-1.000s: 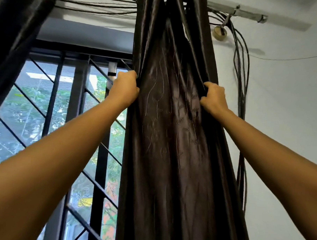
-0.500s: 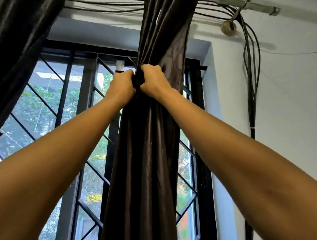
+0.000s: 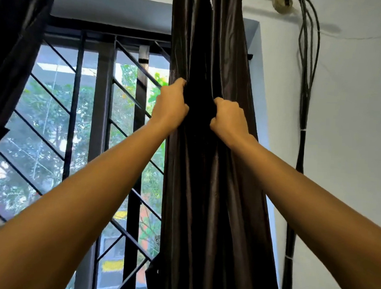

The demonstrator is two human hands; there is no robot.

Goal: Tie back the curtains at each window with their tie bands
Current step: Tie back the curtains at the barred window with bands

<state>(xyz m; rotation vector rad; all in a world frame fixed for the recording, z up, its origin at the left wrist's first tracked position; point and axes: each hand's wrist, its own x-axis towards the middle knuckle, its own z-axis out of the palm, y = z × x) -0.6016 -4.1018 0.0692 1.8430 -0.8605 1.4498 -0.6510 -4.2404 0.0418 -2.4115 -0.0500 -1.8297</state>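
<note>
A dark brown satin curtain [image 3: 206,199] hangs gathered in folds at the right side of the window. My left hand [image 3: 170,105] grips its left edge at about head height, fingers curled into the fabric. A hand's width to the right, my right hand [image 3: 226,117] grips a fold of the same curtain, slightly lower. A short dark strip [image 3: 152,271] dangles by the curtain's lower left edge; whether it is a tie band I cannot tell. A second dark curtain [image 3: 17,49] hangs at the upper left.
Behind the curtain stands a window with a black metal grille [image 3: 103,123] of upright and slanted bars. A bundle of black cables [image 3: 304,105] runs down the white wall [image 3: 350,107] on the right.
My hands, pressed together on the bunched curtain half a second ago, have come apart and sit lower in view. The curtain has shifted right and spread a little wider.
</note>
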